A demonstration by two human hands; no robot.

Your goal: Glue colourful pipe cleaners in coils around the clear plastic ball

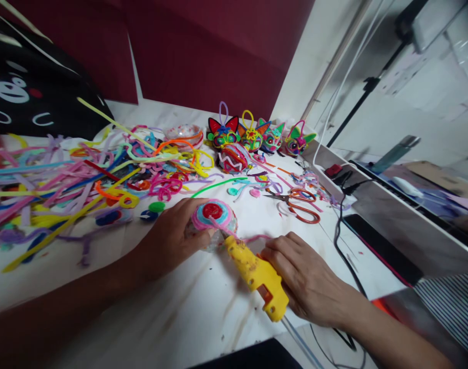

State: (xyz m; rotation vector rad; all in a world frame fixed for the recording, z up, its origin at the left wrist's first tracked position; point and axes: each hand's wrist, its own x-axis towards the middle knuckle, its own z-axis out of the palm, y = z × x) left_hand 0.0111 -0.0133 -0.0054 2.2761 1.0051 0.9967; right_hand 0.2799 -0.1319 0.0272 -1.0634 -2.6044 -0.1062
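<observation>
Dim, cool light leaves soft shadows on the table (180,312), edges stretched, blurred.

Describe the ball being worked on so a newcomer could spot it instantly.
On the white tabletop, find the yellow glue gun, low and central. At its nozzle, in the left grip, is a partly covered clear ball. Its red centre, ringed in blue and pink, sets it apart from the eared ornaments behind.
</observation>
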